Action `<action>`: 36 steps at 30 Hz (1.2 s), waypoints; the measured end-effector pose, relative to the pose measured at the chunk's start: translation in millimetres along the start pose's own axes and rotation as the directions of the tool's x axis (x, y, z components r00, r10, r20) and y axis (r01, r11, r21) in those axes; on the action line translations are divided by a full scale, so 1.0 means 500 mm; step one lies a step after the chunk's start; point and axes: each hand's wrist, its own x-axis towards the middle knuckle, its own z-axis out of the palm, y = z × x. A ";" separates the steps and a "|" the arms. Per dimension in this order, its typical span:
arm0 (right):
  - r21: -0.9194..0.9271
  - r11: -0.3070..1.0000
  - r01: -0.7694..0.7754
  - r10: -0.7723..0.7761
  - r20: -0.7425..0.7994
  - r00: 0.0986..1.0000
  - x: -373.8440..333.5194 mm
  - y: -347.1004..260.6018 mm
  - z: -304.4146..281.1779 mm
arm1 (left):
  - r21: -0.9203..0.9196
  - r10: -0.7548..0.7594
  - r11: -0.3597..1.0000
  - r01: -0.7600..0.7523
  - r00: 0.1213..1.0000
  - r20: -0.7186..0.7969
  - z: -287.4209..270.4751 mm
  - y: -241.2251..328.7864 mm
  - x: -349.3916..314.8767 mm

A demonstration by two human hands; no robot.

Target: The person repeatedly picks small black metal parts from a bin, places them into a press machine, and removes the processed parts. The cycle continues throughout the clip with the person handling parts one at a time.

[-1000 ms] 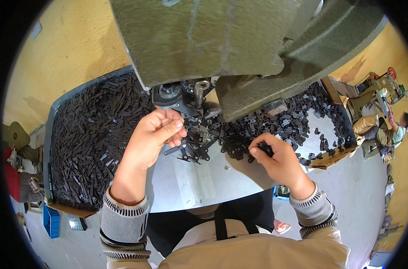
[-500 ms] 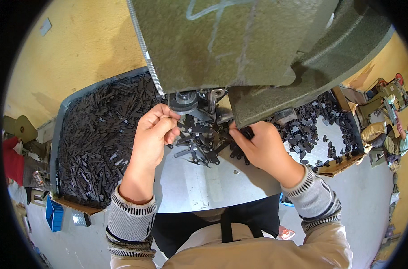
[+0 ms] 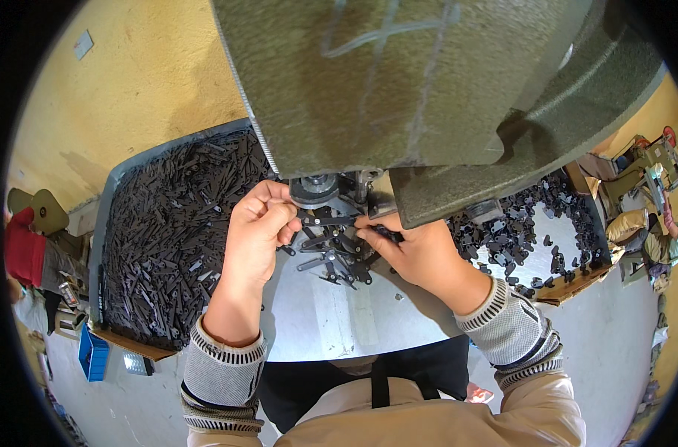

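Note:
A flat black metal strip [image 3: 328, 221] with rivet-like spots lies level just below the press head [image 3: 313, 191]. My left hand [image 3: 255, 231] is closed in a pinch at its left end. The thumb and fingers of my right hand [image 3: 424, 257] close round its right end; a dark piece also shows between them, partly hidden. Right below the strip, a loose pile of riveted black strips [image 3: 331, 261] rests on the grey metal worktop [image 3: 316, 328].
A large green machine body [image 3: 368, 89] overhangs my hands. At left stands a bin [image 3: 103, 223] heaped with black strips; at right, a tray [image 3: 555, 223] holds small black plates. A blue crate [image 3: 93, 356] sits on the floor. Other people work at both sides.
My right hand has moved left and closed at the strip's right end. The strip now spans between both hands. The view has shifted slightly, so the machine appears lower.

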 end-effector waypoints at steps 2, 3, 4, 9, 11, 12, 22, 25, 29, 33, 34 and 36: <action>0.139 0.980 -0.145 0.149 -0.019 0.989 -0.004 0.002 -0.002 | 0.019 -0.013 1.000 0.012 1.000 0.024 0.001 0.000 0.000; 0.227 0.960 -0.167 0.186 -0.064 0.980 -0.004 0.006 -0.003 | 0.026 -0.024 0.999 0.022 0.999 0.045 0.001 0.001 -0.001; 0.309 0.938 -0.157 0.199 -0.111 0.974 -0.001 0.012 -0.004 | 0.040 -0.040 0.998 0.038 0.998 0.055 0.001 0.001 -0.001; 0.680 0.286 -0.675 0.657 0.374 0.655 -0.003 0.036 -0.050 | 0.205 -0.080 0.977 0.056 0.990 0.112 -0.003 0.002 0.004; 0.814 0.126 -0.567 0.519 0.433 0.737 0.000 0.037 -0.058 | 0.385 -0.115 0.921 0.065 0.987 0.108 -0.011 0.004 0.005; 0.851 0.054 -0.523 0.452 0.446 0.773 0.001 0.035 -0.062 | 0.516 0.017 0.852 -0.089 0.990 0.142 -0.019 0.009 0.009; 0.633 0.302 -0.712 0.497 0.533 0.685 0.010 0.003 -0.072 | 0.809 0.131 0.342 -0.478 0.877 0.462 -0.095 0.032 -0.006; 0.645 0.326 -0.691 0.513 0.493 0.703 0.002 0.002 -0.064 | 0.834 0.121 0.296 -0.466 0.884 0.451 -0.095 0.027 -0.002; 0.621 0.289 -0.729 0.512 0.543 0.665 0.003 0.004 -0.062 | 0.820 0.114 0.316 -0.476 0.878 0.465 -0.088 0.029 0.000; 0.697 0.259 -0.669 0.500 0.496 0.710 0.005 -0.001 -0.059 | 0.807 0.142 0.455 -0.377 0.925 0.352 -0.076 0.041 0.000; 0.697 0.251 -0.672 0.516 0.491 0.702 0.004 -0.001 -0.060 | 0.815 0.124 0.482 -0.322 0.946 0.301 -0.074 0.044 -0.002; 0.660 0.295 -0.691 0.525 0.493 0.694 0.003 -0.002 -0.063 | 0.812 0.078 0.543 -0.213 0.976 0.204 -0.072 0.048 -0.008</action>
